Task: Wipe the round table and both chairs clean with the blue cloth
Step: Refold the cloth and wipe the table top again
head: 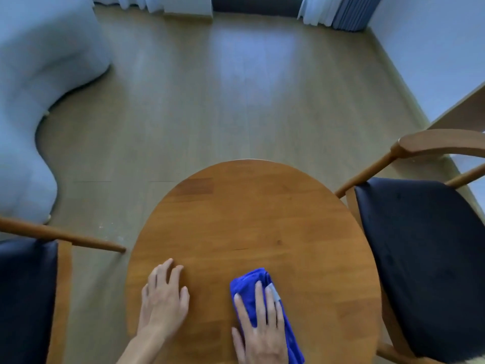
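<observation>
right hand (262, 329) presses flat, fingers spread, on the folded blue cloth (258, 287) near the round table (249, 219)'s near edge, gripping nothing; pressure likely drives the wipe. left hand (164, 298) rests open beside it, probably bracing. both chairs (425, 245) flank the table.

Cool, bluish daylight comes from the far side of the room beyond the table (252, 232), where pale curtains (315, 9) hang. It leaves a soft, washed-out sheen on the floor (252, 74) past the table. Light is even and rather dim, and shadows are faint. The wide lens bends straight lines towards the edges. The sofa (31, 101) left of the table looks soft and smeared; the table top is sharper.
</observation>
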`<state>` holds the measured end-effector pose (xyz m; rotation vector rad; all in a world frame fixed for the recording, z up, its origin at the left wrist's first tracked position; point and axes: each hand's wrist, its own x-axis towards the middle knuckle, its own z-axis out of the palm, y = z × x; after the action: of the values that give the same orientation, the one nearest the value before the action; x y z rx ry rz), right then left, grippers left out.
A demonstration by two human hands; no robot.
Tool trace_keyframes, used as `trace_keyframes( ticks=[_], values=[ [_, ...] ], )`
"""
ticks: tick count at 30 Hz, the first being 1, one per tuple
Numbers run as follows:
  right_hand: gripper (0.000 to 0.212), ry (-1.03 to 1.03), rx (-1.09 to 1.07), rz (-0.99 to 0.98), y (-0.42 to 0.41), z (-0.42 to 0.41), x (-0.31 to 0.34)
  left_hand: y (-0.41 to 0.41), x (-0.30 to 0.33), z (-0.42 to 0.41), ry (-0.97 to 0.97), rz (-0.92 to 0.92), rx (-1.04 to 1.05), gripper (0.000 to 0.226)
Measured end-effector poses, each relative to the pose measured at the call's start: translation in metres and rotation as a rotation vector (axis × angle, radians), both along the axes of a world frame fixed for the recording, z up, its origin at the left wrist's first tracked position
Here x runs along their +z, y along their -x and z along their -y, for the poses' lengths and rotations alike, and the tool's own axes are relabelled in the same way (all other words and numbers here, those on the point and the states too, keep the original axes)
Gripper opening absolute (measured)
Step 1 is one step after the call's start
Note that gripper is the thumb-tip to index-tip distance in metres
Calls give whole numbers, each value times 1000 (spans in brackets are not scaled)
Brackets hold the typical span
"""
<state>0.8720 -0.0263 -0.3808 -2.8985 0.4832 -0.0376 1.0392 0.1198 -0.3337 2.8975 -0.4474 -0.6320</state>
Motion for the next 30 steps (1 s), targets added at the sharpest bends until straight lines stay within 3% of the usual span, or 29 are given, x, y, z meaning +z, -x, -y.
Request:
trace_keyframes(
  ticks=[2,4,6,10,12,15,18,20,22,24,26,28,30],
  values=[
    [48,66,161,78,23,23,-9,-9,-8,-4,5,65,-45,47],
    [45,95,176,88,33,65,-6,-19,-14,-7,-37,65,-98,56],
    [49,112,-23,56,22,117,1,-28,-21,-8,-85,68,-128,64],
    [55,40,-638,49,-71,187,8,-34,-34,-3,-112,69,-115,68],
    [54,57,-693,74,-136,176,3,-32,-38,-3,-120,70,-117,70],
    [55,107,-377,151,-201,98,-4,-34,-38,-1,-101,66,-125,68],
    [52,13,43,207,-193,27,-5,-41,-29,4,-54,77,-49,66],
    [51,-11,248,201,-158,31,-5,-51,-22,7,-29,84,-21,65],
    [51,31,306,188,-121,75,-6,-60,-21,10,-49,84,-77,70],
    [52,103,119,166,-95,138,-9,-64,-25,12,-85,68,-120,80],
    [52,135,-245,104,-89,198,-4,-63,-30,13,-88,45,-124,86],
    [54,85,-570,92,-113,227,-2,-62,-33,15,-81,37,-125,85],
    [54,54,-678,110,-165,219,-3,-62,-35,15,-70,34,-130,84]
  ],
)
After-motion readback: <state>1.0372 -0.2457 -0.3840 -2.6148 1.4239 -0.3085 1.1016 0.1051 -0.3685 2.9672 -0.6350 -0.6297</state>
